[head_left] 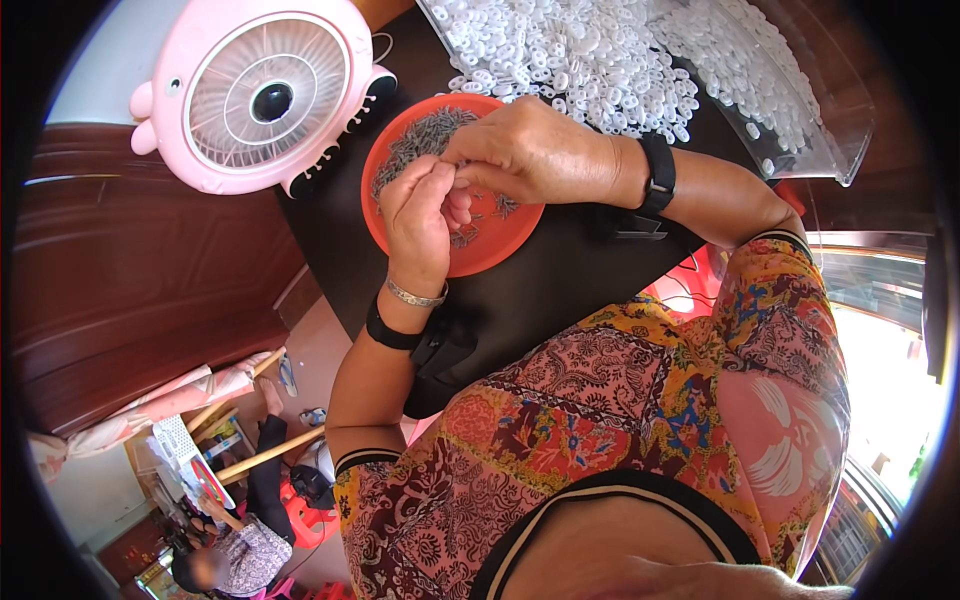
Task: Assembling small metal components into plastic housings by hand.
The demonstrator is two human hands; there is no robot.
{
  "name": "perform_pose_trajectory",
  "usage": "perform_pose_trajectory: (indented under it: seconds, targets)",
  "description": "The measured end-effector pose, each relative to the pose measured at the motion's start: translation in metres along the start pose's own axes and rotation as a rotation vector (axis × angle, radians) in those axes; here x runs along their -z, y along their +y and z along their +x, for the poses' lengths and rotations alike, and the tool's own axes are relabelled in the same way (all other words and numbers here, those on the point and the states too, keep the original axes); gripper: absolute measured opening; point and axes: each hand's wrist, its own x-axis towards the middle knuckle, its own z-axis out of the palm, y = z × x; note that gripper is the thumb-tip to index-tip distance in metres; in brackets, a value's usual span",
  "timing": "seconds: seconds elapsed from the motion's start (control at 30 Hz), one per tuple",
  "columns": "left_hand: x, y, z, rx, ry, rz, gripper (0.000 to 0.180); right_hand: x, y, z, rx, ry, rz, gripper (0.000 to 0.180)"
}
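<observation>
My left hand (420, 215) and my right hand (525, 150) meet above an orange round bowl (500, 248). The fingertips of both are pinched close together, and whatever they hold is too small or too hidden to make out. Small grey screw-like metal pieces (420, 135) lie heaped at the far left of the bowl, with a few scattered over its bottom. Just beyond my right hand spreads a large pile of small white oval plastic pieces (560, 65), each with holes in it.
A pink animal-shaped fan (205, 165) stands left of the bowl. At the far right, a clear plastic tray (848, 165) holds more white pieces. The black tabletop (560, 260) carries these things. Another person (255, 550) sits at the lower left near a red stool (308, 518).
</observation>
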Motion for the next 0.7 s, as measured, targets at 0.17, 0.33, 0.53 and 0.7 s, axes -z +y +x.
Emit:
perform_pose_trajectory:
  seconds: [0.17, 0.33, 0.53, 0.7]
  targets:
    - [-0.0011, -0.0002, 0.0009, -0.095, 0.013, -0.015, 0.024, 0.0011, -0.0053, 0.0030, -0.057, 0.029, 0.136, 0.022]
    - [-0.0011, 0.0008, 0.0013, -0.205, 0.063, 0.015, 0.022, -0.0011, -0.0028, 0.0028, -0.283, -0.014, 0.457, 0.034]
    - [0.0011, 0.0011, 0.0013, -0.230, 0.050, 0.056, 0.021, -0.0027, -0.0008, 0.0017, -0.289, 0.041, 0.446, 0.034]
    - [0.0009, 0.0036, 0.0016, -0.220, 0.065, 0.075, 0.020, 0.0021, -0.0017, 0.0030, -0.268, -0.013, 0.400, 0.031]
